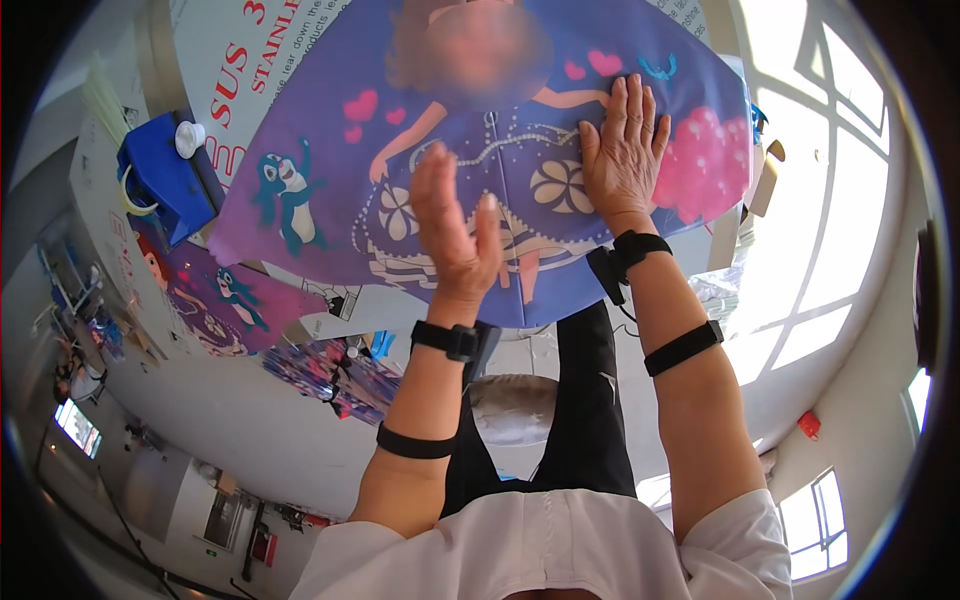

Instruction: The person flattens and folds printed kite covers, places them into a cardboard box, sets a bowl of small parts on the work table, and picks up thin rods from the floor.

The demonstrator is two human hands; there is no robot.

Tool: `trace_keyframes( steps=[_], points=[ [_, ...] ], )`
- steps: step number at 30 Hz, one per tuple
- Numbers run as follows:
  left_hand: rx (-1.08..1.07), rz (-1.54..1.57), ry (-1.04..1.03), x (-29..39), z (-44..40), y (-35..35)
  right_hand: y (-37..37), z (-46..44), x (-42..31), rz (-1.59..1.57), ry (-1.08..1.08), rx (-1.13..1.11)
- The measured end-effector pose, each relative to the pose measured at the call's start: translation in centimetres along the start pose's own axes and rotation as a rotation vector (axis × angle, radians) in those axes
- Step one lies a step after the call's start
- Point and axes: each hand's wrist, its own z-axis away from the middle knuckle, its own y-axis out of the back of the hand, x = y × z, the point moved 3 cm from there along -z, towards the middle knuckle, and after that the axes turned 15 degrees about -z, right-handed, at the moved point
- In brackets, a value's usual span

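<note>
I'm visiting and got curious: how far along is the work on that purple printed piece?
Looks done: the purple printed piece is spread out, picture side up, over the lettered board.

In hand: the right hand lies palm down on it; the left hand seems raised over it.

Left: hard to say. A similar piece lies to the left, but whether it's waiting or finished doesn't show.

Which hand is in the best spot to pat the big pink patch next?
Probably the right hand: it lies flat on the purple sheet, close beside the pink patch. The left hand is farther away.
</note>
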Motion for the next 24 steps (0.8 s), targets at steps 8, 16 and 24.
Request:
trace_keyframes(
  steps=[8, 16, 24],
  points=[
    [-0.219, 0.024, -0.301, 4.8, -5.8, -11.1, -0.4, 0.6, 0.5, 0.014, -0.05, -0.091],
    [-0.359, -0.228, -0.406, 3.1, -7.2, -10.3, -0.4, 0.0, 0.3, -0.012, -0.064, -0.067],
    [-0.308, -0.47, -0.218, -1.2, -10.2, -8.8, 0.1, -0.4, 0.0, -0.021, -0.036, -0.062]
  ],
)
